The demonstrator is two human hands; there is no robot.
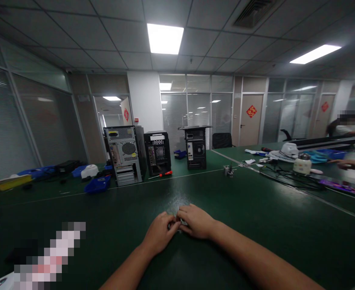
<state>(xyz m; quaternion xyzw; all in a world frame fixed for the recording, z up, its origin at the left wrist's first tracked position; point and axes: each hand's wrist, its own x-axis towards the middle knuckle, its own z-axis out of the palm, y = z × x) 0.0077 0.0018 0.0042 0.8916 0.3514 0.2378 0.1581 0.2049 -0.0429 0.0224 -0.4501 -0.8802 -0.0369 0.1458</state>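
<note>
Here, hands: left hand [159,233] and right hand [196,220] pinch a small part [181,222] together.
Axis: too hidden to tell.
Place: bench [256,209] near edge.

No readable text; only illegible red signs [251,111] on the far doors [251,121]

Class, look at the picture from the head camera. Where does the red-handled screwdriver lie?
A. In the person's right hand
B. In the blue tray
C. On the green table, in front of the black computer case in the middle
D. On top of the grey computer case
C. The screwdriver lies flat on the green table just in front of the black computer case, far from both hands.
</note>
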